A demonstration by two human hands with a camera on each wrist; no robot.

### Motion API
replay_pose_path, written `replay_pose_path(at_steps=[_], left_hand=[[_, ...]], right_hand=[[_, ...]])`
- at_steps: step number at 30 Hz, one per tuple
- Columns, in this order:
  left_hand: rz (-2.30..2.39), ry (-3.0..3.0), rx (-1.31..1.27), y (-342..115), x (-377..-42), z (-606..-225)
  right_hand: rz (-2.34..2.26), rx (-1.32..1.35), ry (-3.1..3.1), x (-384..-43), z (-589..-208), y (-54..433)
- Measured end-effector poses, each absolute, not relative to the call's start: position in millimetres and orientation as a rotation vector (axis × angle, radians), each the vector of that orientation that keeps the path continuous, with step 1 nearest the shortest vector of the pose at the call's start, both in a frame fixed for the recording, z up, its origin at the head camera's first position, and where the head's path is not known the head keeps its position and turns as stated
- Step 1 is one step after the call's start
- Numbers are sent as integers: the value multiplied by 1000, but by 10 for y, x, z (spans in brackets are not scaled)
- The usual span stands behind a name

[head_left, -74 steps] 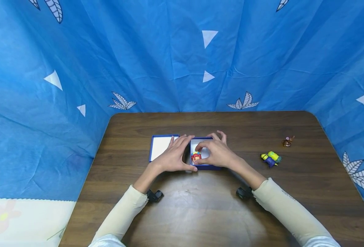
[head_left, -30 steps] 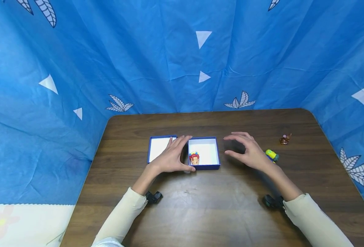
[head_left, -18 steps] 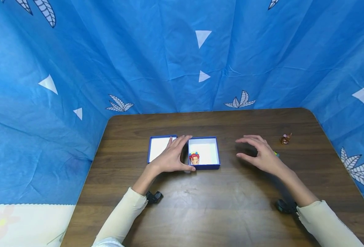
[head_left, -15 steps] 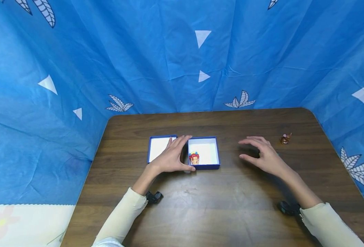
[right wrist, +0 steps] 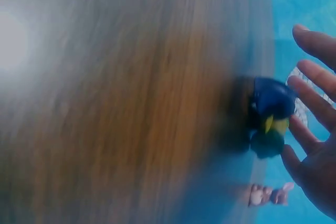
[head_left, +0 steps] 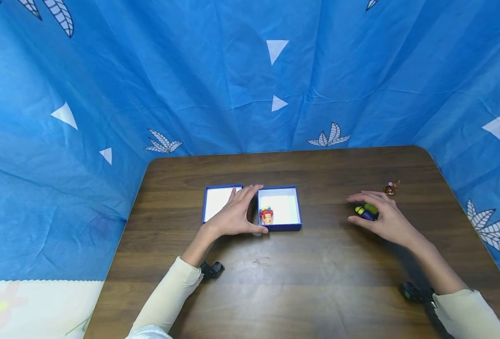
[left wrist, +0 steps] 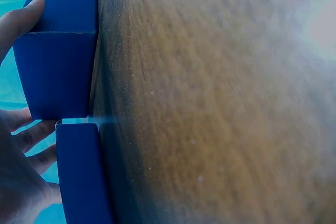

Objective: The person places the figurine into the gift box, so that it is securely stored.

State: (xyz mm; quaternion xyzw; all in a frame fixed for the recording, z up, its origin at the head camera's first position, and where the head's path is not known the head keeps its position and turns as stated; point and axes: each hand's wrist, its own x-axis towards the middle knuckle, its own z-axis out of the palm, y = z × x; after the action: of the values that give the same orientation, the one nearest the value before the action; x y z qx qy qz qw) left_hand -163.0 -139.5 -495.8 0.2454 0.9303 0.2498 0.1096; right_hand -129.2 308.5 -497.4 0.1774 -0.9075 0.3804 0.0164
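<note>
My left hand (head_left: 234,216) spans the left side of a blue box (head_left: 297,228) with a white inside, thumb on its front wall and fingertips at its back left corner. In the left wrist view the thumb touches the box (left wrist: 59,72) near its corner. A small red toy figure (head_left: 266,216) lies inside at the front left. Over to the right, my right hand (head_left: 387,217) curves loosely around two small toy figures lying close together, one yellow and purple (head_left: 365,213), one green (head_left: 371,207). Its thumb and fingers stand spread; contact is hard to tell.
Left of the box lies its shallow blue-rimmed lid (head_left: 216,203), white side up, partly behind my left hand. A small brown mouse-like figure (head_left: 391,188) stands just beyond my right hand. Blue patterned cloth (head_left: 216,94) hangs behind the wooden table (head_left: 292,282).
My right hand has let go of the red figure, left the box and moved right to the yellow-and-purple and green figures. My left hand has stayed at the box.
</note>
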Motion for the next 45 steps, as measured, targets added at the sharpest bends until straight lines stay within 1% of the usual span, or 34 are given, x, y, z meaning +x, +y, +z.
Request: replay_pose_path(at_steps=[9,15,19,26,33,45], left_hand=[[742,2734,719,-1403,-1633,-4964],[735,2734,714,-1404,-1629,-4963],[739,2730,711,-1403,-1629,-4962],[746,2735,721,-1413,-1630,-4960],[738,2733,722,-1409,-1632,-4959],[732,2740,726,-1401,-1631,-4964]], right_hand=[[1209,533,-2832,-1240,-4969,3291],[1208,508,-2943,-1206,-4947,3411],[1150,547,-2971,-1183,-4949,3462],[972,585,-2966,-1152,-4979,3525],[936,530,-2986,-1132,-5032,3544],[927,516,-2942,-1124,-5080,3513]])
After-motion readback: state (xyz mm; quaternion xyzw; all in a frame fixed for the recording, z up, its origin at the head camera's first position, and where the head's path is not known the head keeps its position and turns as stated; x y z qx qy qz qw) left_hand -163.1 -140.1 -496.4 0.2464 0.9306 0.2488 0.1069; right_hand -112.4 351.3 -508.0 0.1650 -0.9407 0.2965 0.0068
